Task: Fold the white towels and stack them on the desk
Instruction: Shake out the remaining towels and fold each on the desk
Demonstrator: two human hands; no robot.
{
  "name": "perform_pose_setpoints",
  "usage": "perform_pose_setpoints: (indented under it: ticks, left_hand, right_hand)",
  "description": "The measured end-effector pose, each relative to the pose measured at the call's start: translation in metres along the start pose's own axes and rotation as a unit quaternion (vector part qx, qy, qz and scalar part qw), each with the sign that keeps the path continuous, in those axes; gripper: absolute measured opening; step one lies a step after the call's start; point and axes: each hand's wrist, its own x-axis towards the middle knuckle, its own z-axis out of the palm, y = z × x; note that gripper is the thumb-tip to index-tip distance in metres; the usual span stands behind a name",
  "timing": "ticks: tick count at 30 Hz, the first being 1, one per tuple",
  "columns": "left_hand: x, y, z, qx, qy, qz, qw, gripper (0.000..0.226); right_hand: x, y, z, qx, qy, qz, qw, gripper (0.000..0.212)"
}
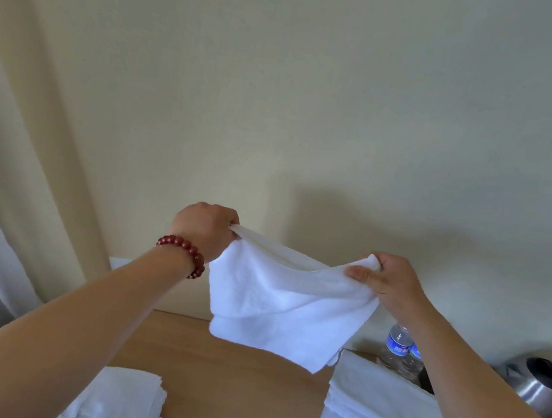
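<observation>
The left hand [207, 229] and right hand [384, 275] each keep a closed grip on a top corner of the white towel [279, 296], so it hangs flat above the desk [235, 373] for folding

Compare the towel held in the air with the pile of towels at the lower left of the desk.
The held towel hangs above the desk, pinched at its top corners by the left hand and right hand; the left pile rests on the desk, untouched. The held towel is one draped piece; the pile shows stacked layers. Both are white.
</observation>
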Motion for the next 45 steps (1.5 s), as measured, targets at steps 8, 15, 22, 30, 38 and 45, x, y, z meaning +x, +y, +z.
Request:
perform_pose_setpoints:
  ticks: [8,15,22,30,38,45]
  left_hand:
    - [0.018,-0.002,-0.014,0.134,-0.058,0.066,0.987,0.021]
    - [0.014,0.001,-0.003,0.06,-0.125,-0.018,0.99,0.023]
    - [0.01,0.011,0.005,0.11,-0.123,0.004,0.986,0.018]
    - [0.008,0.002,0.009,0.106,-0.068,0.025,0.992,0.023]
    - [0.011,-0.022,0.026,0.005,-0.123,-0.021,0.992,0.045]
    - [0.0,-0.013,0.014,0.046,-0.101,0.04,0.993,0.039]
  right_hand:
    - [0.013,0.011,-0.012,-0.117,-0.026,-0.019,0.993,0.018]
    - [0.025,0.009,-0.005,-0.247,0.016,-0.063,0.967,0.023]
    - [0.034,-0.006,-0.002,-0.241,0.094,-0.069,0.964,0.016]
    - [0.032,-0.007,-0.009,-0.261,0.023,-0.081,0.962,0.02]
    - [0.027,0.004,-0.009,-0.25,-0.043,-0.098,0.962,0.047]
    - [0.024,0.011,-0.013,-0.358,-0.082,-0.054,0.929,0.033]
